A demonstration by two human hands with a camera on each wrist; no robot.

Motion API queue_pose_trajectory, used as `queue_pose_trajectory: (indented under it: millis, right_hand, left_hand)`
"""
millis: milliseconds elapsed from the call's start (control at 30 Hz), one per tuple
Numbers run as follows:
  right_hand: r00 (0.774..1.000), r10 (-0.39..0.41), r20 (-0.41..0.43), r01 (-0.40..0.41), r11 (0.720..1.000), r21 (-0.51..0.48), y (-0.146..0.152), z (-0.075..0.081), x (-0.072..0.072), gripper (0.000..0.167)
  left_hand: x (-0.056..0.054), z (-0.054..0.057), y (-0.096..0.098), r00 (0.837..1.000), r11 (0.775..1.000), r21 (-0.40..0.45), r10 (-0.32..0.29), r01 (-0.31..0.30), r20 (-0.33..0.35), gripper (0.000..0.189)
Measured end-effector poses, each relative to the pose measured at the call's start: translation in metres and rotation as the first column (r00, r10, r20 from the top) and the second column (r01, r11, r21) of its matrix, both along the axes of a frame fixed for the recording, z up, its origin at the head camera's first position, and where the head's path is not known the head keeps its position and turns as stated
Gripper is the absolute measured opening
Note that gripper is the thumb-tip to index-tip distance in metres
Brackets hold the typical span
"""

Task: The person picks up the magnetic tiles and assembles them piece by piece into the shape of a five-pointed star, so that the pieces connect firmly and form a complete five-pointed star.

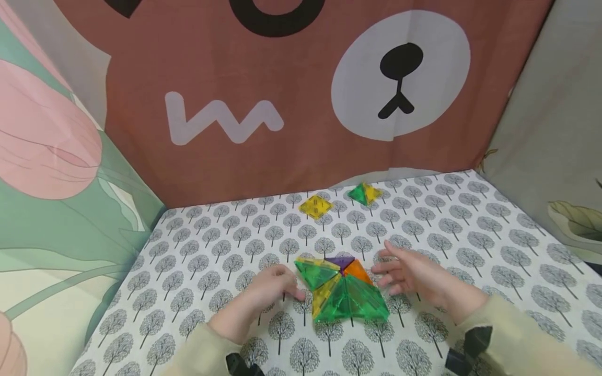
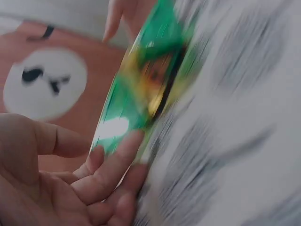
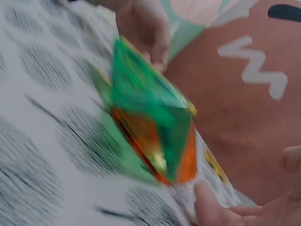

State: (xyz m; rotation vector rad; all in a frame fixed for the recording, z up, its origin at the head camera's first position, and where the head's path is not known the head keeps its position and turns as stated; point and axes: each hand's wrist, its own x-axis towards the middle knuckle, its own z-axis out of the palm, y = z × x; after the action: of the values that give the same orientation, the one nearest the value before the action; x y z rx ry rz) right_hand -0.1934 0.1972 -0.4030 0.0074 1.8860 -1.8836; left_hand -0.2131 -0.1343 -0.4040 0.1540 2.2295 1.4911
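Observation:
A low build of see-through magnetic tiles (image 1: pixel 345 297) lies on the tree-print cloth between both hands. Its triangles are green, yellow, orange and purple, and they rise to a shared peak. At its left side is my left hand (image 1: pixel 268 287), fingers loosely bent, with no tile between thumb and fingers. In the left wrist view its fingertips (image 2: pixel 134 141) overlap the edge of a green tile (image 2: pixel 117 117). To the right, my right hand (image 1: pixel 411 274) is held with its fingers spread slightly and its palm toward the orange tile (image 3: pixel 188 155), a small gap between them.
Farther back on the cloth (image 1: pixel 211 230) lies a flat yellow tile piece (image 1: pixel 315 207). Near it stands a small green and yellow pyramid (image 1: pixel 365 194). A brown bear-print curtain (image 1: pixel 301 162) closes off the back, with a flowered cloth (image 1: pixel 51 209) on the left.

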Motion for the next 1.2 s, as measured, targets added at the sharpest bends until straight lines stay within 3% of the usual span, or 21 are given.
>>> queue_pose_trajectory:
  millis: [100, 200, 267, 433, 667, 800, 933, 1200]
  right_hand:
    - [0.999, -0.049, -0.017, 0.050, 0.995, 0.084, 0.005, 0.000, -0.019, 0.081]
    - [0.997, -0.071, -0.013, 0.071, 0.996, 0.052, 0.007, -0.001, -0.041, 0.078]
    - [0.997, -0.073, -0.010, 0.073, 0.997, 0.026, 0.004, -0.002, -0.057, 0.076]
    - [0.999, -0.045, -0.012, 0.045, 0.999, 0.027, -0.014, -0.002, -0.103, 0.072]
    - [0.997, -0.081, -0.008, 0.081, 0.996, 0.047, -0.044, -0.001, -0.159, 0.065]
    - [0.991, -0.133, 0.016, 0.133, 0.991, 0.019, -0.054, -0.001, -0.176, 0.063]
    - [0.985, -0.168, 0.030, 0.168, 0.986, 0.002, -0.056, -0.002, -0.186, 0.061]
    - [0.995, -0.096, 0.006, 0.096, 0.995, 0.015, -0.055, -0.004, -0.189, 0.061]
  left_hand:
    - [-0.026, -0.001, -0.015, 0.996, 0.997, 0.024, 0.078, -0.079, 0.034, 0.022]
    - [-0.052, -0.003, -0.026, 0.985, 0.977, 0.135, 0.152, -0.162, 0.081, 0.031]
    - [-0.068, -0.003, -0.028, 0.983, 0.967, 0.188, 0.159, -0.174, 0.093, 0.038]
    - [-0.103, -0.004, -0.011, 0.980, 0.943, 0.277, 0.152, -0.182, 0.127, 0.049]
    - [-0.150, -0.012, 0.012, 0.962, 0.885, 0.387, 0.203, -0.260, 0.181, 0.053]
    - [-0.167, -0.014, 0.019, 0.962, 0.883, 0.393, 0.194, -0.256, 0.192, 0.053]
    - [-0.177, -0.013, 0.027, 0.959, 0.878, 0.397, 0.203, -0.267, 0.195, 0.052]
    - [-0.187, -0.012, 0.030, 0.959, 0.878, 0.393, 0.217, -0.274, 0.184, 0.050]
